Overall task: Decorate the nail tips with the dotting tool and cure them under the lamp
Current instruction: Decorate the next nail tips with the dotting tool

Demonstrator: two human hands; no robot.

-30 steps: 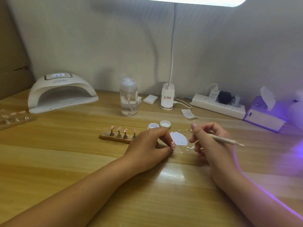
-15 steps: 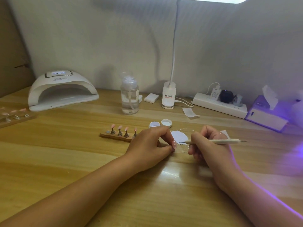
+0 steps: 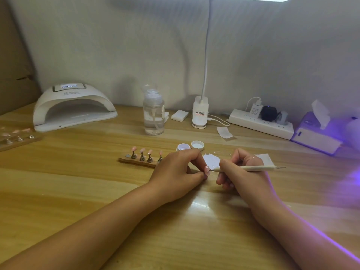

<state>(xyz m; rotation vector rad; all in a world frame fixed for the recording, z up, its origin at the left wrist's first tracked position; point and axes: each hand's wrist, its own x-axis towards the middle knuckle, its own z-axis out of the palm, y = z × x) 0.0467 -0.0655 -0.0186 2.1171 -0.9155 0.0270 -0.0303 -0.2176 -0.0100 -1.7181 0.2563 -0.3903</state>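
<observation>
**A:** What have your hands got?

**B:** My left hand (image 3: 175, 172) is curled, thumb and forefinger pinching a pink tip (image 3: 206, 170). My right hand (image 3: 239, 172) grips the tool (image 3: 253, 168) like a pen. The shaft lies about level, and its far end points off to the right.

**A:** Is the tool on the tip?

**B:** Its near end is right at the tip, but I cannot tell whether it touches. Both hands are over the counter (image 3: 78, 182), just right of the stand (image 3: 140, 161).

**A:** And the stand itself?

**B:** It carries four pink tips (image 3: 142, 151) upright on pegs, with a bare round disc at its left end.

**A:** What lies further out?

**B:** Right of the stand, beyond my knuckles, there is a white paper (image 3: 211, 160). Behind that, still right of the stand, an open jar (image 3: 183, 147) and its lid (image 3: 197, 144) sit side by side. Well behind the stand is a clear bottle (image 3: 153, 115). Far behind it to the left is the lamp (image 3: 74, 108), with its mouth facing me. Far right of the stand, along the wall, are a desk lamp (image 3: 200, 112) and a strip (image 3: 261, 123).
</observation>
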